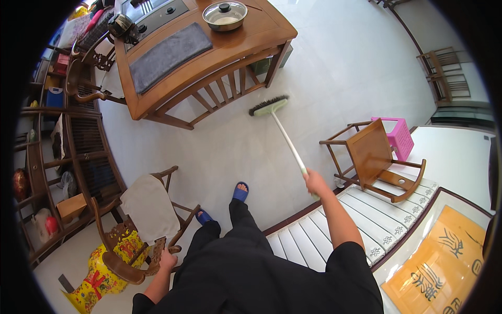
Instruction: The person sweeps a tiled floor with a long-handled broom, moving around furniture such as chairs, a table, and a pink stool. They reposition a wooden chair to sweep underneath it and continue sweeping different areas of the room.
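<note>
My right hand (315, 183) is wrapped round the upper end of a broom's white handle. The broom (271, 107) reaches away from me, its pale green head and black bristles down on the floor near a wooden table. At the lower left, my left hand (166, 260) is closed on the carved wooden back of a chair (150, 205) with a light grey cushioned seat. Part of those fingers is hidden. My feet, in blue slippers (240, 192), stand on the pale floor beside this chair.
The wooden table (235, 54) carries a grey towel (170, 56) and a glass-lidded pan (225, 15). To the right are a small wooden chair (370, 153), a pink stool (400, 137) and a white slatted surface (308, 232). A yellow patterned vase (99, 280) and shelves (86, 131) line the left.
</note>
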Demonstrator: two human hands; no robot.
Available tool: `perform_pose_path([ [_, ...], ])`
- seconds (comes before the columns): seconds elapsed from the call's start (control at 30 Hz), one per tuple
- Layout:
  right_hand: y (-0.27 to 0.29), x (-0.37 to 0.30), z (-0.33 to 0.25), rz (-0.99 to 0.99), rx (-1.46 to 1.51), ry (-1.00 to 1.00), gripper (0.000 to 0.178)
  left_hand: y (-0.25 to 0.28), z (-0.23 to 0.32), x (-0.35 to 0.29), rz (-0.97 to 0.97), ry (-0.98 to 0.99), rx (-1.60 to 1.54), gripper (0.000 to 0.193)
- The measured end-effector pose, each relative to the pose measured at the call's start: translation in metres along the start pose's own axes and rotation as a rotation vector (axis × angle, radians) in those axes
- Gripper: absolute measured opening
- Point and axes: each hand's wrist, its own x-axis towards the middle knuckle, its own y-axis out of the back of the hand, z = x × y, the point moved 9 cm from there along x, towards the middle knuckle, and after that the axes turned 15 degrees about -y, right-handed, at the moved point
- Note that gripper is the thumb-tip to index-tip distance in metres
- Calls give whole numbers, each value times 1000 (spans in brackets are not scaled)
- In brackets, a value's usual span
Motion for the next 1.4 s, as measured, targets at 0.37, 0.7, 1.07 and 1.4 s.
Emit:
perform_pose_path([
  [0.37, -7, -76, 36, 57, -615, 126, 39, 54, 70, 32, 162, -177, 80, 65],
  [0.7, 108, -19, -39, 470, -664, -102, 21, 124, 104, 114, 81, -366, 233, 61],
  [1.07, -150, -210, 69, 33, 234, -482, 29, 206, 174, 217, -124, -685, 273, 51],
  [1.4, -309, -314, 47, -235, 1274, -863, 18, 278, 239, 252, -158, -748, 596, 47],
])
